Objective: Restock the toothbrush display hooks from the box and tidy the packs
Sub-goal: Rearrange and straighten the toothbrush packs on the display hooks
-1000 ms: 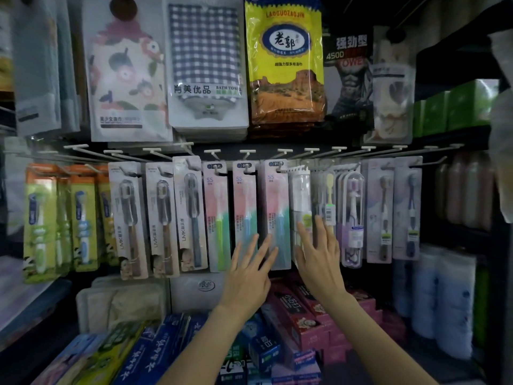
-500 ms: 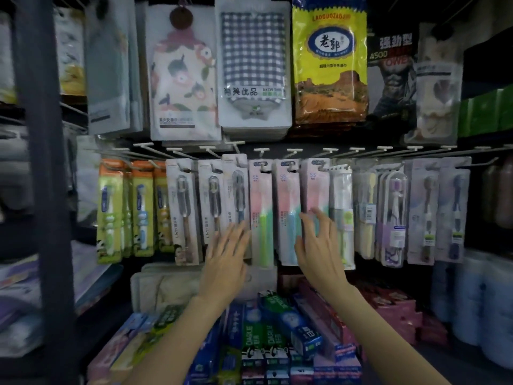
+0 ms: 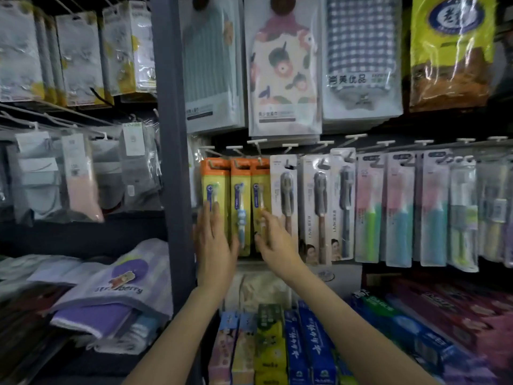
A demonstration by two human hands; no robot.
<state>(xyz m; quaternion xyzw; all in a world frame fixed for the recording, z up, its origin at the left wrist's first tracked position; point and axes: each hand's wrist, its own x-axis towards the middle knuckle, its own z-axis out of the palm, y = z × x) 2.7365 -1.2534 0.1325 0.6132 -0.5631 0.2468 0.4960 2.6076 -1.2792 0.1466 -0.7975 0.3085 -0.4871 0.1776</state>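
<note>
A row of toothbrush packs hangs from white hooks. At its left end hang three yellow packs with orange tops. My left hand lies flat and open against the leftmost yellow pack. My right hand is open too, fingers on the lower part of the third yellow pack. To the right hang white packs with grey brushes, then pink-and-green and pink-and-blue packs, then clear packs. No box shows.
A grey upright post stands just left of my left hand. Left of it hang bagged socks; folded towels lie below. Towel packs hang above. Toothpaste boxes fill the shelf under my arms.
Both hands slid left along the row, from the pink and clear packs past the white ones to the yellow packs. My view swung left, bringing the post and sock rack in.
</note>
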